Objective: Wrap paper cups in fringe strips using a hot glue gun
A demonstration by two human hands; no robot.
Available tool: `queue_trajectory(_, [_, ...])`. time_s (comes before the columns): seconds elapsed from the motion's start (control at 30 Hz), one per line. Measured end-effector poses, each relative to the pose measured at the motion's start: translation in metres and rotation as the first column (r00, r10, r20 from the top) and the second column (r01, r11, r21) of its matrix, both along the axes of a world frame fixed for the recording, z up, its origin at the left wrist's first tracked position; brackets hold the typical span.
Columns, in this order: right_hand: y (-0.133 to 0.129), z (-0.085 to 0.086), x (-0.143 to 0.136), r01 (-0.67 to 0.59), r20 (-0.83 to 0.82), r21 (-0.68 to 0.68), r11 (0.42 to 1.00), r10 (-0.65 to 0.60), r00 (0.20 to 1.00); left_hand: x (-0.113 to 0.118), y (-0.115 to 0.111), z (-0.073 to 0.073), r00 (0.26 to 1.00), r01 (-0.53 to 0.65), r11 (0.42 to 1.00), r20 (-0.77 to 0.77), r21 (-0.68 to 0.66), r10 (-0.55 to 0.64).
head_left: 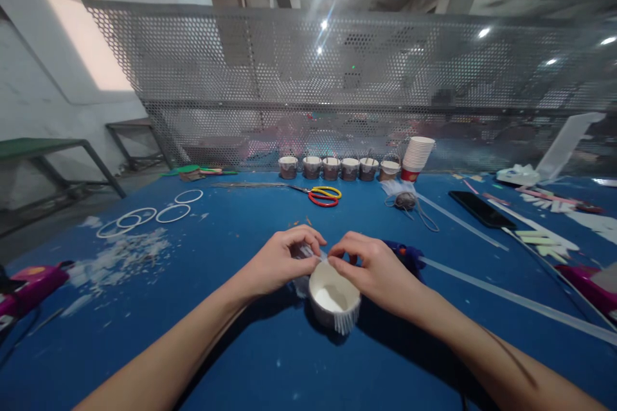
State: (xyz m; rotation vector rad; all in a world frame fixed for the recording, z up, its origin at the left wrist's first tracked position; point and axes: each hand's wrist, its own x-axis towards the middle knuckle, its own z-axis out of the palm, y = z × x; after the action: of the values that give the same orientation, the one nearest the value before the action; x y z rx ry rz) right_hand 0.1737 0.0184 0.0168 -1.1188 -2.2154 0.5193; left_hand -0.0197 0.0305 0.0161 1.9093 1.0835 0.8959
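A short paper cup (332, 295) with a white inside stands on the blue table before me, with white fringe (346, 320) hanging from its rim at the near right. My left hand (289, 255) pinches pale, thin trim (301, 286) at the cup's far left rim; the loose part bunches below the fingers. Thumb and fingers of my right hand (369, 263) close on the far rim, just beside the left fingertips. Whether they grip the trim or the rim itself is hidden. Behind the right wrist lies a dark blue object (407, 257), partly covered, with a long translucent strip (511, 298) reaching right from it.
Scissors (324, 196), several grey-wrapped cups (330, 169), a cup stack (418, 157) and grey yarn (405, 200) lie farther back. White rings (129, 221) and scraps (130, 257) are left; a phone (481, 209) is right. A perforated metal panel (289, 77) stands behind.
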Motion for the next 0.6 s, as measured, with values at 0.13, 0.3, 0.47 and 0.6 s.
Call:
queue_trajectory(0.13, [0.0010,-0.0002,-0.0016,0.002,0.014,0.003,1.000,-0.002,1.000,-0.0019,0.0004,-0.0002,1.000,0.012,1.000,-0.021,0.015,-0.011])
queue_trajectory(0.3, [0.0024,-0.0014,-0.0043,-0.004,0.043,0.046,0.999,0.002,0.999,-0.0034,0.0004,0.0005,0.999,0.013,1.000,-0.039,0.015,-0.012])
queue_trajectory(0.47, [0.0063,-0.0022,-0.0048,-0.055,0.185,0.204,0.977,0.016,0.983,-0.0038,0.0010,0.0020,0.998,0.031,0.999,-0.057,0.030,-0.029])
queue_trajectory(0.6, [0.0058,-0.0016,-0.0038,-0.112,0.333,0.318,0.942,0.000,0.943,-0.0059,0.0023,0.0035,0.994,0.066,0.998,-0.087,0.023,-0.064])
